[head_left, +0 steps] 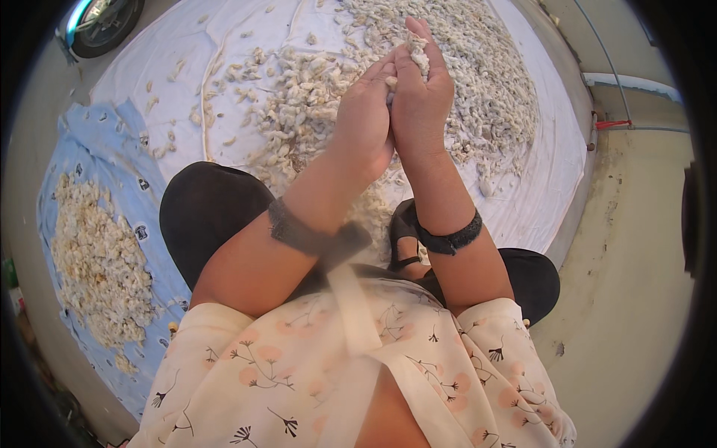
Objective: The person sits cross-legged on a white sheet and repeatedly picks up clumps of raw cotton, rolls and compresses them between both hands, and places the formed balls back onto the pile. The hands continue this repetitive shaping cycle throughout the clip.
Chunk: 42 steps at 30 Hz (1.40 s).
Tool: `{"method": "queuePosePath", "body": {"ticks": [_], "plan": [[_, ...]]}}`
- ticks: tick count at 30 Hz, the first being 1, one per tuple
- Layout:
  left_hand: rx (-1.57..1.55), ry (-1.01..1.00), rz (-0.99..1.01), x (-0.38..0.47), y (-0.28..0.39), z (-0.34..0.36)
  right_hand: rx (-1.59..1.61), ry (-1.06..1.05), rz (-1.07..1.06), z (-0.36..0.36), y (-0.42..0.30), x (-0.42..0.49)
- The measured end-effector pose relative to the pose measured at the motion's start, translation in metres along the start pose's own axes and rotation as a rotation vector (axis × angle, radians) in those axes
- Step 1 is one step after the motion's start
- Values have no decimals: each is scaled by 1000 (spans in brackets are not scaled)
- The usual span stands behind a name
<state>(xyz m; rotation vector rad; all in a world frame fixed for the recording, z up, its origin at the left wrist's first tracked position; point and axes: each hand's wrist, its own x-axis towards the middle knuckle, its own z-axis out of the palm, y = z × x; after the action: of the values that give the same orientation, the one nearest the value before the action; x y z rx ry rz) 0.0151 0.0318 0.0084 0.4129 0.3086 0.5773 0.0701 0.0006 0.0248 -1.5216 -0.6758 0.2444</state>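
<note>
My left hand (364, 115) and my right hand (423, 92) are pressed together, palm towards palm, over a white sheet (173, 53). Tufts of raw cotton (418, 55) stick out between the fingers and thumbs; how much lies inside the palms is hidden. Beneath and beyond the hands spreads a large heap of off-white raw cotton (493, 84). A looser, yellower patch of the same cotton (302, 101) lies beside my left hand. Single tufts are scattered over the sheet further left.
At the left, a blue printed cloth (89, 131) bears a second cotton pile (103, 263). A vehicle wheel (109, 28) stands at the upper left. Along the right runs a pale wall (622, 235) with a pipe and a red tie (613, 124). My knees flank the hands.
</note>
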Motion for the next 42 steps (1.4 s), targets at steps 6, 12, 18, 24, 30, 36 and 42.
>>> {"method": "queuePosePath", "body": {"ticks": [6,12,18,24,30,36,42], "plan": [[76,41,74,15,11,-15,-180,-77,-294,5,11,-42],[82,62,-31,2,0,-5,-75,-30,-178,-3,20,3],[49,48,-25,19,11,-19,-190,-101,-238,-2,19,-42],[4,21,-82,10,-5,-12,-206,-27,-154,-1,17,1],[82,72,47,24,9,-22,-239,-73,-224,2,27,-39],[-68,-33,-115,14,-13,-17,-317,22,-261,-2,20,14],[147,20,84,19,13,-17,-176,-104,-197,1,20,-39]]}}
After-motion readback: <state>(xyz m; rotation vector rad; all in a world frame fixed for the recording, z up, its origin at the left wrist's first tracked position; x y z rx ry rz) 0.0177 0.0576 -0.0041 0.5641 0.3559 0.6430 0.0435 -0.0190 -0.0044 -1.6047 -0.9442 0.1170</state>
